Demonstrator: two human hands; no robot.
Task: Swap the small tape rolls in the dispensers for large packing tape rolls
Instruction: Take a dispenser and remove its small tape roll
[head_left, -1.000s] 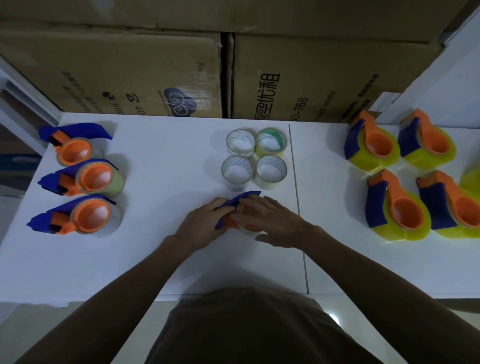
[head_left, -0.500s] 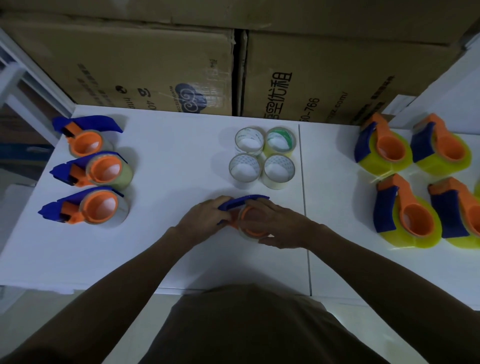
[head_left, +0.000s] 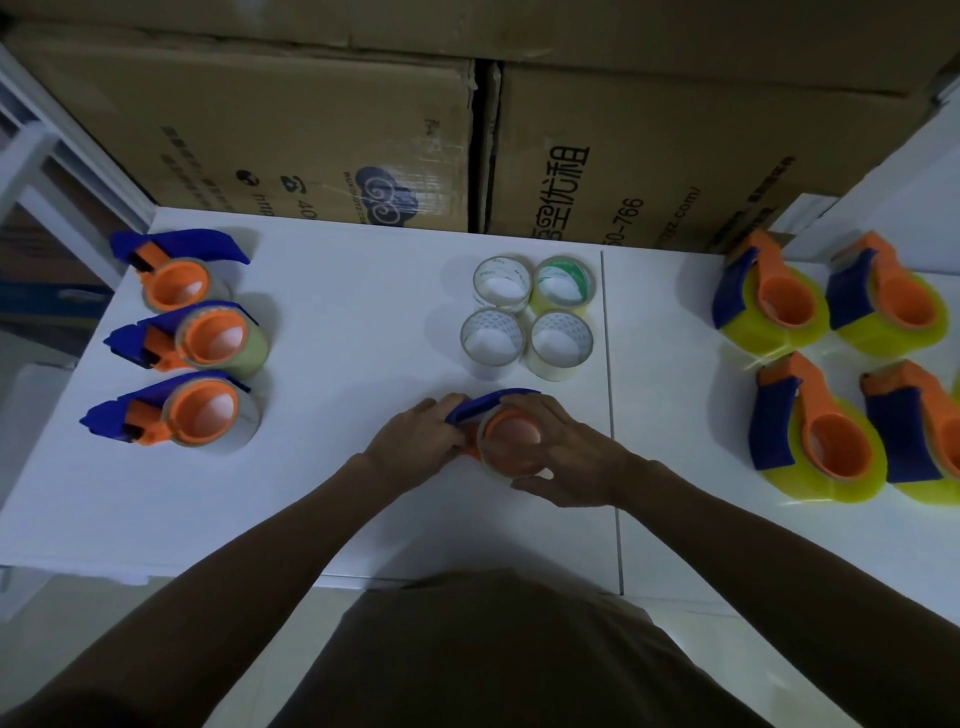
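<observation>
A blue and orange tape dispenser (head_left: 501, 415) lies on the white table (head_left: 337, 467) in front of me, with a small clear tape roll (head_left: 491, 465) around its orange hub. My left hand (head_left: 415, 434) grips the blue handle end. My right hand (head_left: 563, 452) curls its fingers around the roll and hub from the right. Three more dispensers with small rolls (head_left: 202, 340) lie at the left. Several dispensers carrying large yellow rolls (head_left: 774, 306) stand at the right.
Several loose small tape rolls (head_left: 527, 317) stand in a square just beyond my hands. Large cardboard boxes (head_left: 467, 145) form a wall along the table's far edge. A seam (head_left: 609, 389) divides the table right of centre.
My right hand's fingers have drawn back off the top of the hub, so the orange ring and small roll now show. Both hands stay on the dispenser.
</observation>
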